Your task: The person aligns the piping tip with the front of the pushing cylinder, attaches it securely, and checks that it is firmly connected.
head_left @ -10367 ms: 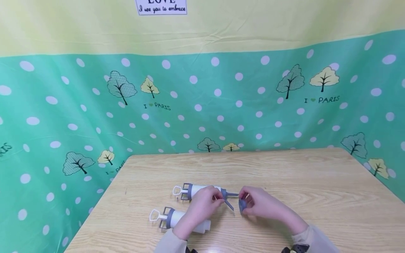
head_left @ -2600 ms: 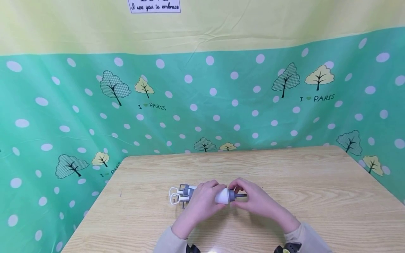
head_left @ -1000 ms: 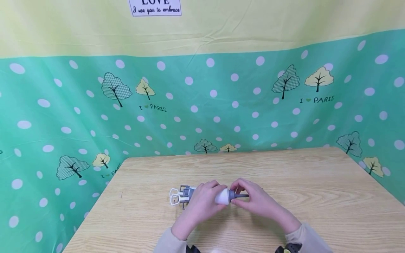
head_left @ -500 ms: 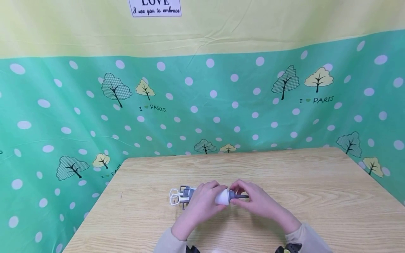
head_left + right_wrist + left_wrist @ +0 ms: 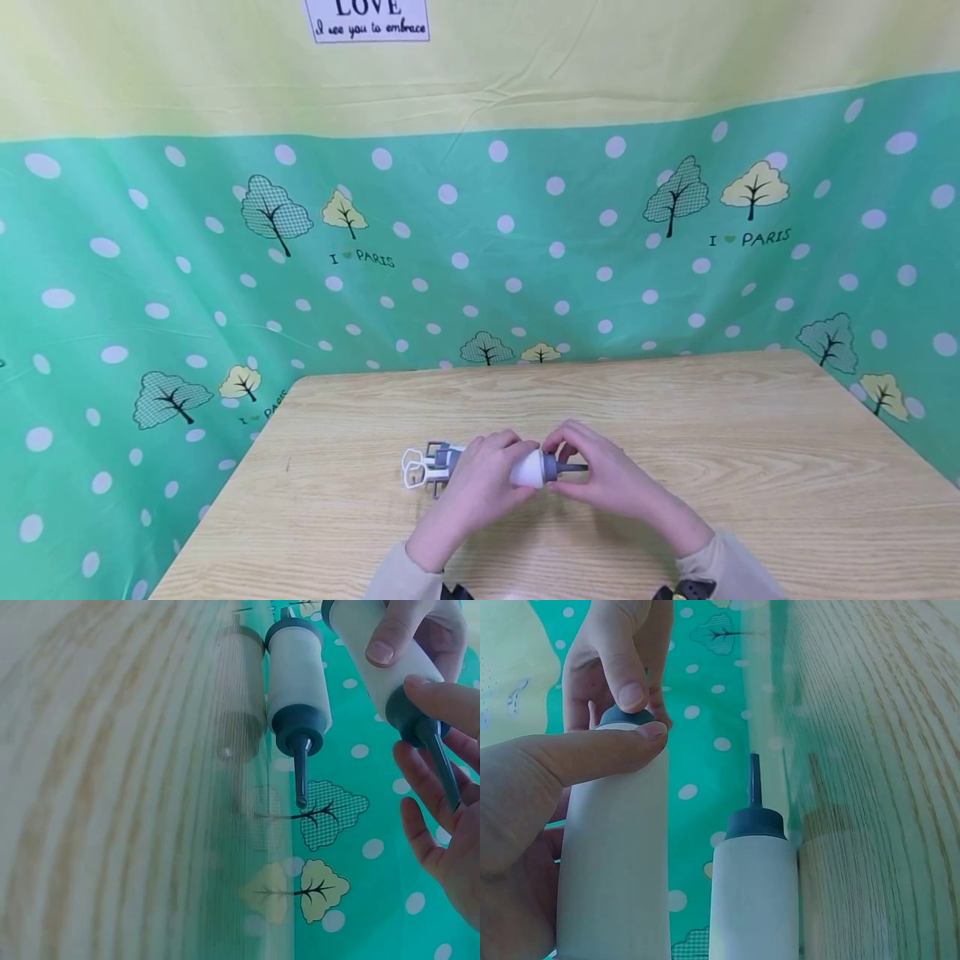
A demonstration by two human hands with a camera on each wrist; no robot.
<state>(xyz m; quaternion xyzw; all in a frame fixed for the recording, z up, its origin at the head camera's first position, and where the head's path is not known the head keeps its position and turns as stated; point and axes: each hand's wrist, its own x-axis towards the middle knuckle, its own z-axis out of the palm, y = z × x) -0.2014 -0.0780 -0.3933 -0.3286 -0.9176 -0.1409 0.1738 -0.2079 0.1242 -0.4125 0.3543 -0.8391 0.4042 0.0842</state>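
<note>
My left hand [image 5: 486,477] grips the white barrel of a plunger syringe [image 5: 527,470], its thumb lying along the barrel in the left wrist view. A grey nozzle cap [image 5: 407,716] with a tapered spout sits on the barrel's right end. The thumb and fingers of my right hand [image 5: 611,477] pinch this cap around its rim, other fingers spread below the spout. A second syringe [image 5: 298,675], alike and with its own grey cap and spout, lies on the table just behind; the left hand mostly hides it in the head view. White loop plunger handles [image 5: 414,475] stick out leftward.
The wooden table [image 5: 720,433] extends around the hands, its far edge against a green dotted curtain [image 5: 420,317]. In the wrist views the second syringe rests close beside the held one.
Ten seconds ago the left hand held a loose spout, the right a grey ring, and the near syringe lay uncapped. Now that syringe is held, capped; lately only the right fingers shift at the cap.
</note>
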